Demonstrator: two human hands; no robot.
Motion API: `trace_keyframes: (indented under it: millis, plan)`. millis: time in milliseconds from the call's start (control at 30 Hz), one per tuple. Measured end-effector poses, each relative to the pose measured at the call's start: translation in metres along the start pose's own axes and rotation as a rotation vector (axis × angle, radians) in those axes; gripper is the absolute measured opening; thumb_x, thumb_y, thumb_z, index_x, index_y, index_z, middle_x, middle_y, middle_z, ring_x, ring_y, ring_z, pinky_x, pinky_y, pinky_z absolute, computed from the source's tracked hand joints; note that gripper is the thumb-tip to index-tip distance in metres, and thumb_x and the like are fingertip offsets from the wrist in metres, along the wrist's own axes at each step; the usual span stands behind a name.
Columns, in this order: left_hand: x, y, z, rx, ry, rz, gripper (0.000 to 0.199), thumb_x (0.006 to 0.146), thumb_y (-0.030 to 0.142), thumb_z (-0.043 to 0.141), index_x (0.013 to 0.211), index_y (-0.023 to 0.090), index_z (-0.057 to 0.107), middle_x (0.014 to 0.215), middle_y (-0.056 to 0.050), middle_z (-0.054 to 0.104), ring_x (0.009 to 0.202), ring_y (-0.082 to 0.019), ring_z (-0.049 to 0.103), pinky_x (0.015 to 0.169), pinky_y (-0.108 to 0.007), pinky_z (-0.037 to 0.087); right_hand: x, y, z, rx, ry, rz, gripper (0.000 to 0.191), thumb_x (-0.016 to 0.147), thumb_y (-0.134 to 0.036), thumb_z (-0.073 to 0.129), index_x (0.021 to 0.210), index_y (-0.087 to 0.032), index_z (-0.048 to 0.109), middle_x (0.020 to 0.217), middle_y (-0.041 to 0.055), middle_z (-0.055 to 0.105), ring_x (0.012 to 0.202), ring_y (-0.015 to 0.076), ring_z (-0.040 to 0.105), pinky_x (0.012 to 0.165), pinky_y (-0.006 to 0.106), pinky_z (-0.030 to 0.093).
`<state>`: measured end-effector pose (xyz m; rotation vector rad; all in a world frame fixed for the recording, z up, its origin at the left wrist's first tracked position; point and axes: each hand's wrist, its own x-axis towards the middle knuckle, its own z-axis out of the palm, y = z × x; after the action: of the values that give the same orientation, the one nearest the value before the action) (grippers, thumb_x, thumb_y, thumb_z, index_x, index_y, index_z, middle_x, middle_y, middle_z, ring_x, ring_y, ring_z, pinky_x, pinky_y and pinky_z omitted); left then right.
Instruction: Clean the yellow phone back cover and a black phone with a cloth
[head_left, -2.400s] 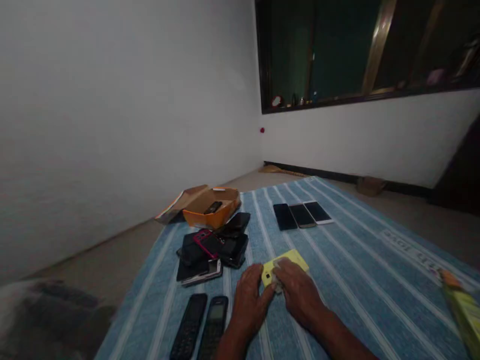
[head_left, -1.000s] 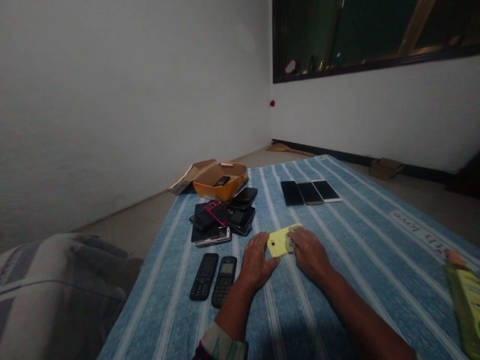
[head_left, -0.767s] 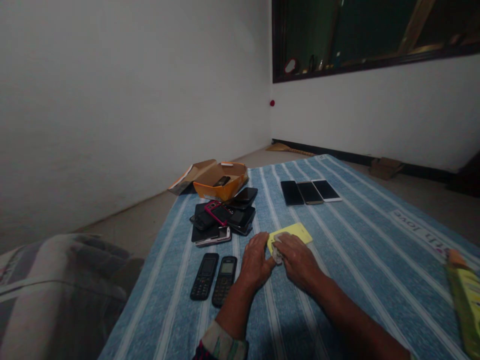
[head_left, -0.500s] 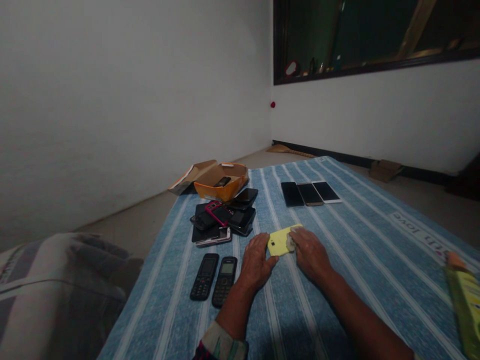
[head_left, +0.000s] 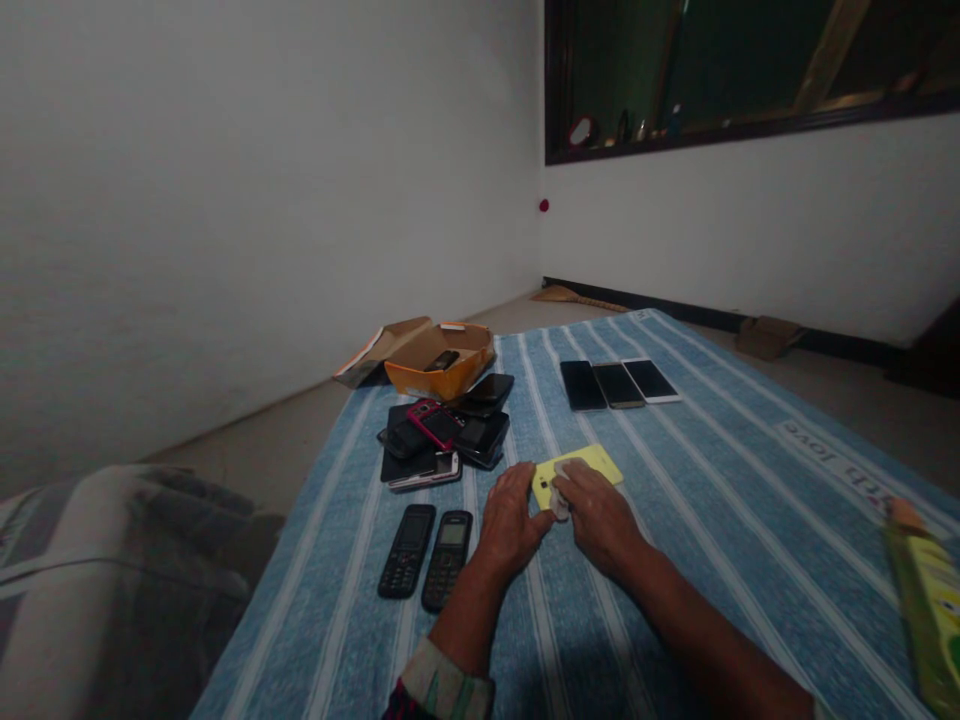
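A yellow-backed smartphone [head_left: 600, 463] lies back up on the blue striped cloth [head_left: 720, 530]. My left hand [head_left: 511, 518] grips its left end, thumb at the near edge and fingers at the far side. A crumpled whitish cloth [head_left: 559, 497] is pinched in my right hand [head_left: 600, 515] and pressed on the phone's back, close to the camera. Left of my left hand are two black keypad phones [head_left: 407, 550], side by side. Beyond them sits a pile of phones [head_left: 427, 440], one with a pink rim.
An open orange cardboard box [head_left: 427, 378] with a small phone inside stands behind the pile. Three smartphones [head_left: 619, 384] lie in a row at the far right. A yellow-green bottle [head_left: 930, 600] is at the right edge. Grey fabric [head_left: 135, 580] bulges at left.
My right hand has slid the cloth leftward along the phone's back, from its right part to near the camera. My left hand keeps its hold on the phone's left end.
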<state>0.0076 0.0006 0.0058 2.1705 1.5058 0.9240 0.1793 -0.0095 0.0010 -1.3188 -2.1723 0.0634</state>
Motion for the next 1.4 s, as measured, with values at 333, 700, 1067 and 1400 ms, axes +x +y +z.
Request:
trace_keyframes:
  millis: [333, 700, 1067, 1400]
  plan:
    - [0.001, 0.003, -0.003, -0.005, -0.015, -0.003, 0.06, 0.068, 0.023, 0.069, 0.126, 0.018, 0.052, 0.129, -0.013, 0.06, 0.123, -0.032, 0.053, 0.105, -0.055, 0.04, 0.003, 0.021, -0.009, -0.214, 0.002, 0.277, 0.035, 0.086, -0.004, 0.042, 0.108, -0.016, 0.066, 0.118, 0.015, 0.063, 0.113, 0.0248, 0.055, 0.095, 0.035, 0.044]
    - [0.0, 0.0, 0.0, 0.025, 0.001, 0.009, 0.058, 0.071, 0.021, 0.067, 0.126, 0.019, 0.052, 0.128, -0.012, 0.06, 0.122, -0.031, 0.054, 0.105, -0.054, 0.041, 0.0, -0.006, -0.005, -0.346, -0.007, 0.254, 0.032, 0.083, -0.002, 0.045, 0.107, -0.011, 0.064, 0.115, 0.022, 0.06, 0.112, 0.0347, 0.051, 0.091, 0.045, 0.044]
    - [-0.001, -0.005, 0.003, 0.073, 0.014, 0.05, 0.052, 0.08, 0.037, 0.062, 0.127, 0.017, 0.051, 0.129, -0.014, 0.059, 0.122, -0.031, 0.052, 0.104, -0.051, 0.042, -0.009, -0.033, 0.011, -0.368, 0.05, 0.094, 0.035, 0.085, -0.005, 0.048, 0.117, -0.008, 0.062, 0.124, 0.023, 0.059, 0.118, 0.0363, 0.049, 0.095, 0.049, 0.045]
    - [-0.001, -0.01, 0.006, 0.082, 0.017, 0.053, 0.056, 0.072, 0.021, 0.056, 0.128, 0.014, 0.051, 0.13, -0.016, 0.059, 0.124, -0.031, 0.051, 0.107, -0.051, 0.04, -0.008, -0.032, 0.007, -0.174, 0.056, -0.004, 0.035, 0.086, -0.005, 0.049, 0.119, -0.011, 0.061, 0.128, 0.0198, 0.057, 0.123, 0.0319, 0.047, 0.099, 0.045, 0.044]
